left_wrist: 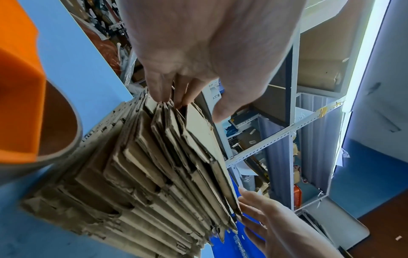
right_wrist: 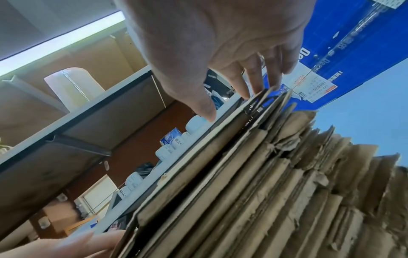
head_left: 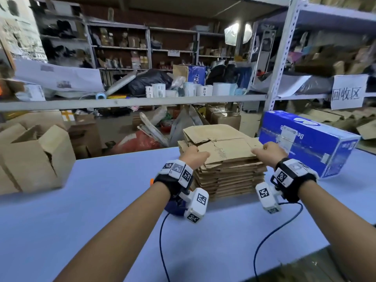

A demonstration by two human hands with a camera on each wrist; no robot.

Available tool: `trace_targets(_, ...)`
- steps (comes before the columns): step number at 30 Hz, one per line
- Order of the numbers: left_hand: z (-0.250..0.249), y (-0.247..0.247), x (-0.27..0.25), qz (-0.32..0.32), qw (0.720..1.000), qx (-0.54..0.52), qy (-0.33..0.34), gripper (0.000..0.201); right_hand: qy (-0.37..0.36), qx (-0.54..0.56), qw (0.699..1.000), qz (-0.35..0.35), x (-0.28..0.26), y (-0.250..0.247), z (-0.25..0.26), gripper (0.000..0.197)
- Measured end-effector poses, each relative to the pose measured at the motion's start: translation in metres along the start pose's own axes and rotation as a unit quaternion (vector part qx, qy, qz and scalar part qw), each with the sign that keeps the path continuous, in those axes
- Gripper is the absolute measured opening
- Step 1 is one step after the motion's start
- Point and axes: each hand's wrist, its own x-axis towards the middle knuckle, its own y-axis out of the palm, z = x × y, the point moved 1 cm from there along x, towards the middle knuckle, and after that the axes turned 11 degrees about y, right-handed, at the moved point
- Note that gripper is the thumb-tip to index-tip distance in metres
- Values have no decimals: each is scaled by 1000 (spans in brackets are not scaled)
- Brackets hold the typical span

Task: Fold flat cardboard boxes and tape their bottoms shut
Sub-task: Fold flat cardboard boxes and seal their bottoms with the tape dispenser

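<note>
1. I'm at the pick-up step: my left hand (head_left: 194, 154) and right hand (head_left: 268, 150) flank the stack of flat cardboard boxes (head_left: 227, 176) on the blue desk (head_left: 101, 200).
2. Both grips are pinching the top flat box (head_left: 227, 151), fingers under its edges, thumbs on top.
3. Next, I reckon: peel that one sheet free without dragging its neighbours, then square it open.
4. Taping the bottom isn't started; an orange tape dispenser (left_wrist: 19, 87) waits just left of the stack.
</note>
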Motion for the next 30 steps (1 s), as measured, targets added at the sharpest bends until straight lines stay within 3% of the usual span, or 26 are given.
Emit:
trace_targets(2, 0, 2, 2, -19, 999, -42, 16, 16, -14, 30, 999, -25, 4, -1, -2, 43)
trace_targets(5, -6, 1, 1, -57, 991, -117, 39, 52, -51, 132, 989, -45, 1, -5, 2, 59)
trace_targets(9, -21, -2, 1, -69, 982, -161, 72, 66, -76, 215, 973, -22, -6, -11, 14, 40)
trace_targets(12, -25, -12, 0, -116, 979, -149, 75, 56, -59, 280, 958, 17, -18, -17, 21, 29)
trace_targets(15, -22, -29, -10, -138, 976, -154, 62, 47, -70, 403, 911, 54, -37, -23, 32, 33)
trace_targets(18, -20, -52, -28, -178, 959, -181, 125, 30, -107, 479, 867, 89, -67, -28, 50, 30)
trace_targets(22, -27, -102, -71, -233, 931, -175, 222, 29, -149, 556, 805, 145, -107, -25, 74, 32)
trace_targets(26, -24, -161, -115, -256, 923, -186, 220, 31, -166, 609, 742, 225, -145, -5, 97, 32)
trace_targets(28, -20, -186, -136, -285, 919, -128, 240, 32, -184, 588, 747, 251, -160, 12, 109, 29)
trace_targets(30, -22, -205, -158, -310, 913, -31, 264, 34, -217, 482, 818, 227, -174, 30, 121, 36)
